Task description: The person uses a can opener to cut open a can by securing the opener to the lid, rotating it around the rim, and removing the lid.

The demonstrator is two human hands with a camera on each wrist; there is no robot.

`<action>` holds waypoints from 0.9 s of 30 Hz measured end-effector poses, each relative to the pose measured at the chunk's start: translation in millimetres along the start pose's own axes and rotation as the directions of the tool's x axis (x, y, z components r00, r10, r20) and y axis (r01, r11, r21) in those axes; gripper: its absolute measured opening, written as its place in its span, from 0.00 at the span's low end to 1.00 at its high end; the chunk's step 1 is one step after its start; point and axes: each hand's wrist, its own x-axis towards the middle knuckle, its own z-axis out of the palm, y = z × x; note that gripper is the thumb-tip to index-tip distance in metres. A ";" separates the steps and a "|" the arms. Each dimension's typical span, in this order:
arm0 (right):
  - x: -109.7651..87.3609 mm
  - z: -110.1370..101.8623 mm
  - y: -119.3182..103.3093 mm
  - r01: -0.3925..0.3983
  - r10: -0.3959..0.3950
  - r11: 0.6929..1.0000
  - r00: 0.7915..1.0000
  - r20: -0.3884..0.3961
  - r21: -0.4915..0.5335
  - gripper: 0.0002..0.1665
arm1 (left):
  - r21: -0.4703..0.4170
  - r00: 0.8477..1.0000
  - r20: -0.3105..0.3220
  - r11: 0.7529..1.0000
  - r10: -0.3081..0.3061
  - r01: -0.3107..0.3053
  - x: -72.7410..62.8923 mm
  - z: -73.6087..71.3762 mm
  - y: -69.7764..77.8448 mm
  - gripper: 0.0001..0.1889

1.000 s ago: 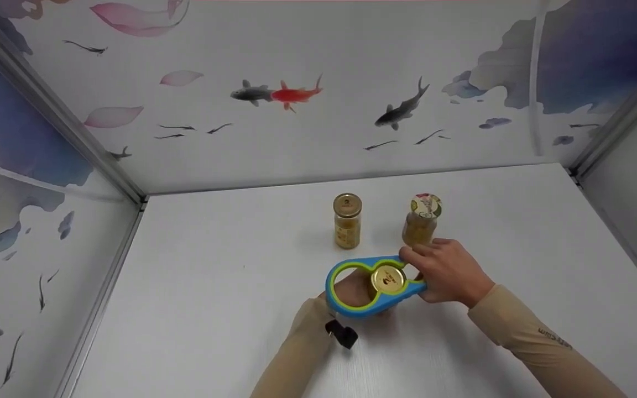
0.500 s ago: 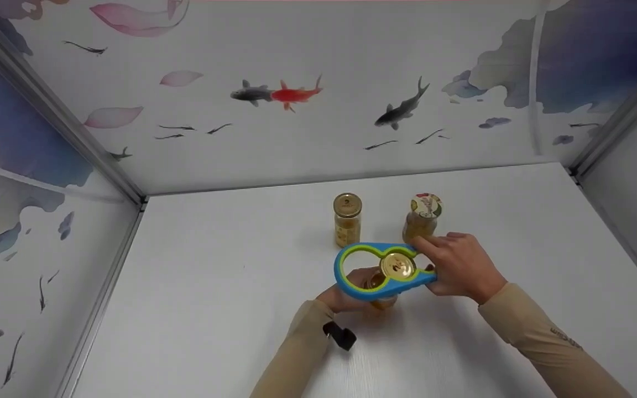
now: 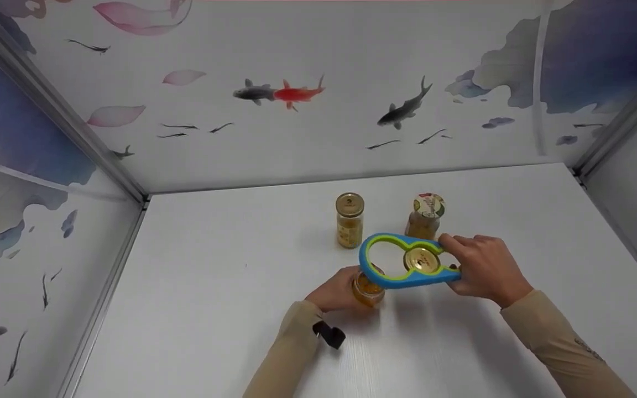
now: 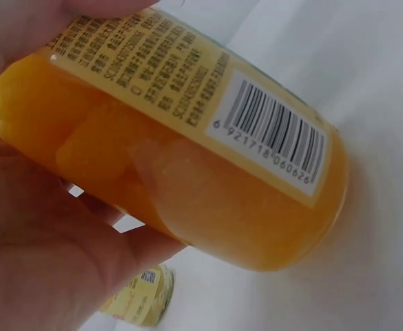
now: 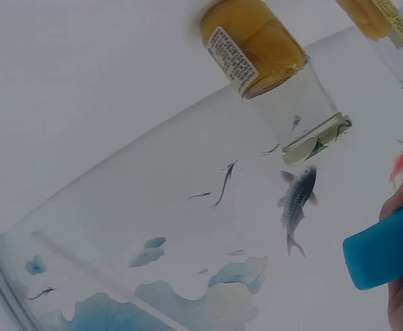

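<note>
My left hand (image 3: 334, 290) grips a lidless glass jar of orange fruit pieces (image 3: 371, 294). In the left wrist view the jar (image 4: 208, 200) is tilted, its barcode label turned up, with the palm (image 4: 43, 255) and fingers around its upper part. My right hand (image 3: 487, 271) holds a blue and green jar opener (image 3: 410, 283) by its narrow end, above and right of the jar. A gold lid (image 3: 422, 260) sits in the opener's smaller ring. The opener's blue end (image 5: 384, 248) shows at the edge of the right wrist view.
Behind the hands stands a gold-lidded jar (image 3: 349, 231). To its right is a jar with a patterned lid (image 3: 429, 205), partly overlapped by the opener. The white table (image 3: 213, 276) meets printed panels (image 3: 307, 143) at the back and sides.
The right hand has moved right and slightly up with the opener, carrying the gold lid off the jar. The left hand has shifted a little left, and the jar's open mouth now shows.
</note>
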 end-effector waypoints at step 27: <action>-41.1 14.5 13.8 -0.143 0.143 0.990 0.988 0.064 -0.007 0.32 | 0.037 0.988 -0.144 0.998 0.047 -0.042 -5.5 -55.8 -36.6 0.30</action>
